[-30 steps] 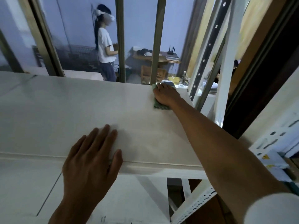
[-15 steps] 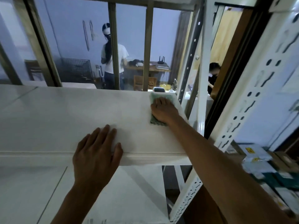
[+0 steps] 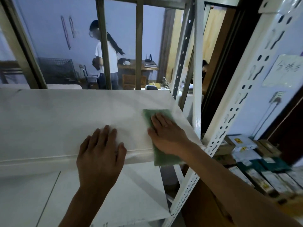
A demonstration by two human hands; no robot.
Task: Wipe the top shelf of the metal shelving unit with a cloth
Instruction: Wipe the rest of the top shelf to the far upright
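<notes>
The right hand lay flat, fingers spread, pressing the green cloth at centre-right. The cloth looked soft and limp, draping off the shelf edge; best pinned under a palm.

Green cloth, white shelf, white upright punched with dark slots, pale blue wall, white t-shirt.

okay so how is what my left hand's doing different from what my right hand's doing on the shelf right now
The left hand lies bare on the top shelf; the right hand presses a green cloth onto it. The left hand sits mid-shelf at the front lip, the right hand nearer the shelf's right end, where the cloth hangs over the front edge. Both lie flat, palm down, fingers pointing away.
</notes>
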